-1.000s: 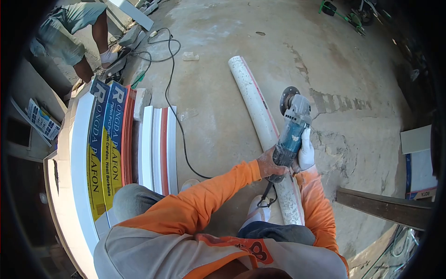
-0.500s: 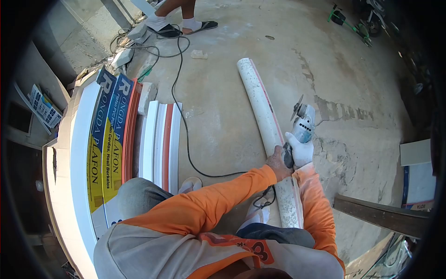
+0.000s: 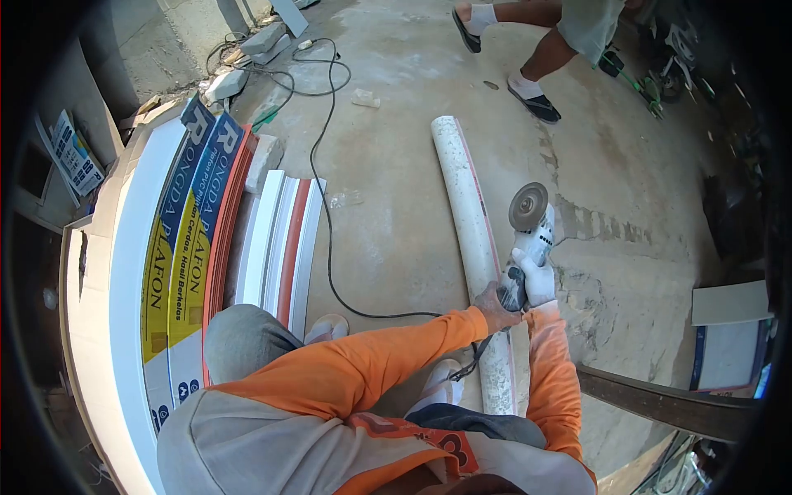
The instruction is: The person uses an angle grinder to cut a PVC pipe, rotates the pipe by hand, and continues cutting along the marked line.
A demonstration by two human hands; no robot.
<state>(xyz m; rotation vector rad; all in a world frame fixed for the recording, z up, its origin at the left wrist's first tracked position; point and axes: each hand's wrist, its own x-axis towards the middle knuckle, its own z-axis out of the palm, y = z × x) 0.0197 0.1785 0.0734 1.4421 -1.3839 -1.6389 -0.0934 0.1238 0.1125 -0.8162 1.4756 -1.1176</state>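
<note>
An angle grinder (image 3: 538, 241) with a round disc (image 3: 528, 206) is held in both hands, just right of and over a long white pipe (image 3: 466, 198). My right hand (image 3: 538, 276), in a white glove, wraps the grinder's body. Bare, my left hand (image 3: 497, 308) closes round the dark rear end of the grinder, close above the pipe. The disc's flat face is turned up toward me, apart from the pipe. A black cord (image 3: 330, 256) trails from the grinder across the floor to the left. The pipe lies lengthwise on the concrete, its near end by my knee.
Long boxes of PVC ceiling panels (image 3: 188, 247) and white and red-brown trim strips (image 3: 285, 247) lie at left. A person's leg (image 3: 549, 58) is at the top right. A dark beam (image 3: 660, 402) and a pale board (image 3: 730, 304) are at right. Rubble (image 3: 227, 84) lies upper left.
The grinder has rotated in my hands, so its disc went from nearly edge-on to face-up. The other person has walked from the upper left to the upper right.
</note>
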